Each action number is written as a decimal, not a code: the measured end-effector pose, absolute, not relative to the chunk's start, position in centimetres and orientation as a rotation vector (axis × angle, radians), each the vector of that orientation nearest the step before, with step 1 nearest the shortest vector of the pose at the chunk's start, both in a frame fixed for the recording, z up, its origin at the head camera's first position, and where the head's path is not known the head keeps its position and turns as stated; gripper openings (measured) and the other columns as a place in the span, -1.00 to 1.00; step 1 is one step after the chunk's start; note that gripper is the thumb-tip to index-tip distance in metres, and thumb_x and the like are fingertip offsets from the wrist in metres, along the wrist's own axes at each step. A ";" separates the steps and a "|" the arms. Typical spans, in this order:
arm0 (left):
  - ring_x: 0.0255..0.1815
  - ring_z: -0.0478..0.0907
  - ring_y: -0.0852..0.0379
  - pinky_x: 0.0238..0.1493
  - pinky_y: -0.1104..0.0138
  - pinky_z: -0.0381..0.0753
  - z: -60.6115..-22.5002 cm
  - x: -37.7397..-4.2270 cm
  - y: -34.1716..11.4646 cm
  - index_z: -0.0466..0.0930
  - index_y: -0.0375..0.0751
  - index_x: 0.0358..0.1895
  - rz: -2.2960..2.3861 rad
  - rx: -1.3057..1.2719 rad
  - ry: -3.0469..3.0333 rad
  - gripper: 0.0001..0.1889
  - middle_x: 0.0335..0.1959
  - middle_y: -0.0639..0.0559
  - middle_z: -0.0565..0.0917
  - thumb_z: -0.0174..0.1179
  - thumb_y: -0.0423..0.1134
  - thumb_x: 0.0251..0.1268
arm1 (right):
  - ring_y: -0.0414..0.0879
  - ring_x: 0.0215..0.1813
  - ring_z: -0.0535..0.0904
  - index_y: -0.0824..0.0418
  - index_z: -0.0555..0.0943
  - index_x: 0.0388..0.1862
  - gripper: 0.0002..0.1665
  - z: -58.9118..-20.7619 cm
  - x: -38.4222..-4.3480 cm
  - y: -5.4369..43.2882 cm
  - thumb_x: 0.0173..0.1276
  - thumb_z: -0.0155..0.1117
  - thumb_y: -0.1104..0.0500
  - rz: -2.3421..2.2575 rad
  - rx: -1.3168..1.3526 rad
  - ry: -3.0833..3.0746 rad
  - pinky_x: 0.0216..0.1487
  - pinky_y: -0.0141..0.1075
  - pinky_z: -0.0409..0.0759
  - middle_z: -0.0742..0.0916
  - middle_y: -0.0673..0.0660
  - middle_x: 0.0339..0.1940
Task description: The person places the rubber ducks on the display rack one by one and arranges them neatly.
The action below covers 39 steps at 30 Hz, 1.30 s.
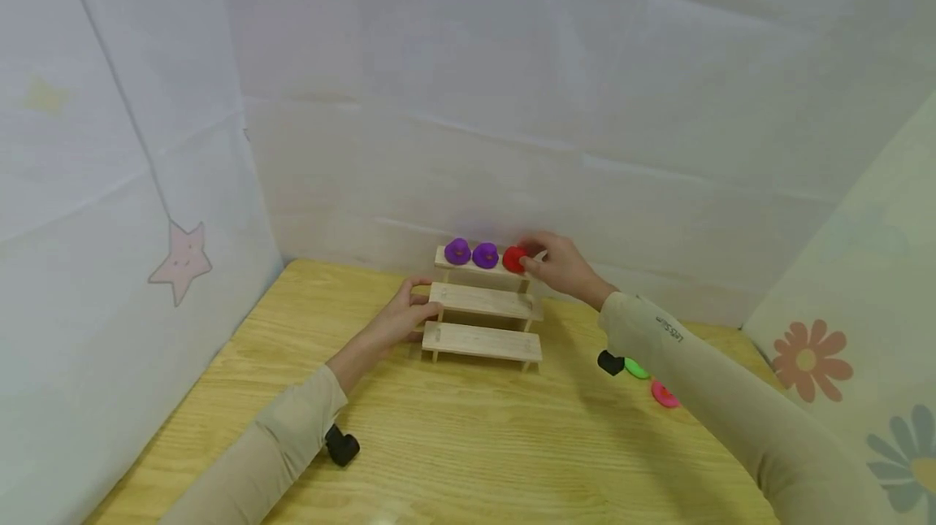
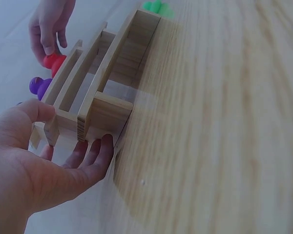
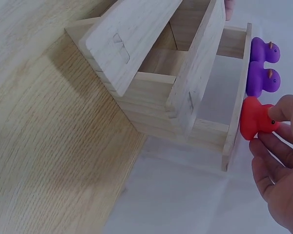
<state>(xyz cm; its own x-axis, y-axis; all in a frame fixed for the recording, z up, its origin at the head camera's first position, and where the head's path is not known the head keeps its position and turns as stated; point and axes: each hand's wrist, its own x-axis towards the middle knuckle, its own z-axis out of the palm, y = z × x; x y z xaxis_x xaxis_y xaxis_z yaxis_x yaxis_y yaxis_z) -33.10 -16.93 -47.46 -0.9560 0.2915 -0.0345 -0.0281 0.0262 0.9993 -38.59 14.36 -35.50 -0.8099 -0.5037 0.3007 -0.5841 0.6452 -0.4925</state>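
Red duck (image 3: 253,118) is pinched by the right hand (image 1: 563,265), arm (image 1: 717,403) extended (left hand (image 1: 395,317) grips the wooden stand (image 1: 483,299)).

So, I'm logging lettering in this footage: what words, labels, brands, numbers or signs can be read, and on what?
"LetsSlim", or something close, on the right sleeve near the cuff; the dark letters are too small and blurred to be sure.
No other text can be read: I see none on the wooden shelf, the red duck or the purple ducks.
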 end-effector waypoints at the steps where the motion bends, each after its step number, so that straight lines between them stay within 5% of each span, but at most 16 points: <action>1: 0.27 0.46 -0.23 0.17 -0.11 0.56 -47.4 -33.1 -16.9 0.00 0.01 0.57 2.028 0.275 2.069 -0.24 0.36 -0.29 0.30 0.25 -0.09 0.49 | 0.01 -0.03 0.64 0.31 0.64 0.15 -0.68 -35.5 -38.6 14.4 0.49 0.26 0.24 0.894 0.903 -2.728 -0.09 -0.10 0.66 0.73 0.15 -0.04; 24: 0.30 0.41 -0.28 0.23 -0.13 0.50 -47.8 -33.1 -17.7 -0.04 -0.06 0.58 2.006 0.322 2.099 -0.23 0.35 -0.33 0.28 0.22 -0.08 0.50 | 0.09 0.05 0.61 0.34 0.51 0.36 -0.54 -36.1 -38.2 13.6 0.53 0.19 0.28 0.984 0.890 -2.772 0.05 -0.06 0.64 0.68 0.22 0.12; 39: 0.32 0.42 -0.27 0.25 -0.14 0.47 -47.7 -33.2 -17.9 -0.01 0.02 0.57 1.991 0.310 2.095 -0.26 0.36 -0.30 0.29 0.23 -0.08 0.50 | 0.19 0.20 0.54 0.38 0.48 0.37 -0.52 -36.7 -32.5 16.9 0.56 0.16 0.19 0.897 0.771 -2.758 0.15 0.12 0.53 0.58 0.31 0.28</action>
<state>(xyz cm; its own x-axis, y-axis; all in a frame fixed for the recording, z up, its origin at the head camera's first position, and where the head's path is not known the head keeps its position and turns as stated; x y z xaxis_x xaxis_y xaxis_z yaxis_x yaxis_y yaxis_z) -33.21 -17.87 -47.72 -0.9500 0.3113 -0.0235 -0.0076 0.0521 0.9986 -32.50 16.92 -36.72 -0.8586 -0.4282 0.2819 -0.5121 0.6905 -0.5109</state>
